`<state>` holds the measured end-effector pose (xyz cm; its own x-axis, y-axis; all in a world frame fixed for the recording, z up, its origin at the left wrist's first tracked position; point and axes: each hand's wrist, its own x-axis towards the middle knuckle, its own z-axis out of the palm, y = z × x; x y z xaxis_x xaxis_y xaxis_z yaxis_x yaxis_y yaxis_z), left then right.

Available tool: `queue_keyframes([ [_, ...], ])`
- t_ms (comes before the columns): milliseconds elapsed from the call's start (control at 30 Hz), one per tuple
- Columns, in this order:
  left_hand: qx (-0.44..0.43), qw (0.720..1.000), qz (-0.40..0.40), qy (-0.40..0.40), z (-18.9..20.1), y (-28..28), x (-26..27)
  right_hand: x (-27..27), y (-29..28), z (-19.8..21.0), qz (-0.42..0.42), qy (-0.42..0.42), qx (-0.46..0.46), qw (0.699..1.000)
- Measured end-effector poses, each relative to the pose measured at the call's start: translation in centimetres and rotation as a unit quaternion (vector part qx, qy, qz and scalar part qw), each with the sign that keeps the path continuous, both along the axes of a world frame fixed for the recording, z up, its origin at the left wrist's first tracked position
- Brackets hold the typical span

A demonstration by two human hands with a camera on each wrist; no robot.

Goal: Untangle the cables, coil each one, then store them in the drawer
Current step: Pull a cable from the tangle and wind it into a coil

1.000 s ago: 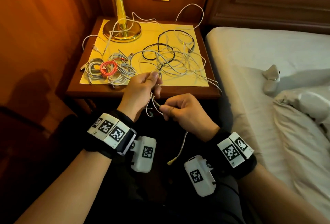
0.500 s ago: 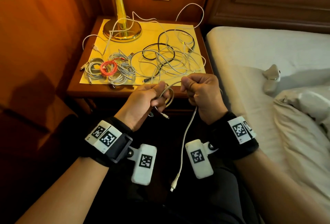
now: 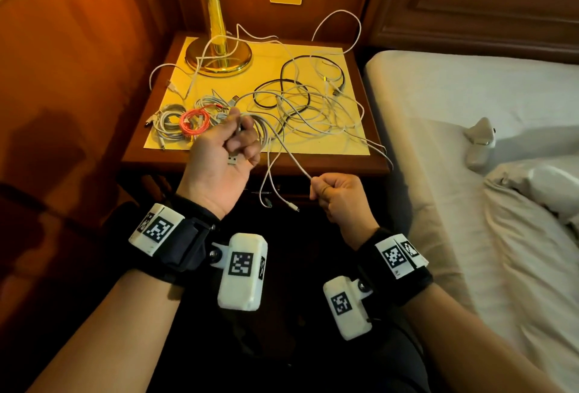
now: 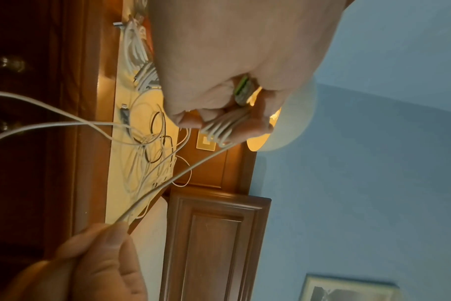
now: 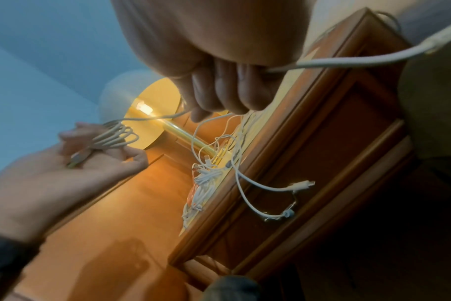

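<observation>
White cable point(image 3: 289, 157) light, limp, springy; loops liable to slip. Left hand point(image 3: 224, 154) clenched round finished loops, USB plug point(image 3: 232, 160) poking out below fist. Right hand point(image 3: 336, 195) pinching free run just beyond. Advise gripping near plug, feeding short lengths.

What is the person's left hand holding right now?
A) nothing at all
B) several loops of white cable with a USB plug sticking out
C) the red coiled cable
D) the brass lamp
B: the left hand has its fingers curled round several loops of white cable, with a USB plug poking out below them.
</observation>
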<state>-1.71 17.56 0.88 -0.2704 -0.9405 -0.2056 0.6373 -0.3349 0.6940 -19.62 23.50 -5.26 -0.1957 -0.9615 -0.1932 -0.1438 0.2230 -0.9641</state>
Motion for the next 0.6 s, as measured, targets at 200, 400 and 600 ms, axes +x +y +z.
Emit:
queue_keyframes([
  [200, -0.111, 0.975, 0.020, -0.193, -0.2, 0.2, -1.1, 1.3, 0.5, 1.3, 0.093, 0.176, -0.012, 0.980],
  [400, -0.182, 0.933, -0.036, -0.309, -1.4, 0.5, -2.2, 2.6, 0.8, 4.4, 0.177, 0.154, -0.069, 0.970],
  [600, -0.146, 0.954, -0.082, -0.250, -2.3, 1.8, -2.6, 2.1, -0.3, 7.1, 0.116, 0.075, -0.144, 0.980],
])
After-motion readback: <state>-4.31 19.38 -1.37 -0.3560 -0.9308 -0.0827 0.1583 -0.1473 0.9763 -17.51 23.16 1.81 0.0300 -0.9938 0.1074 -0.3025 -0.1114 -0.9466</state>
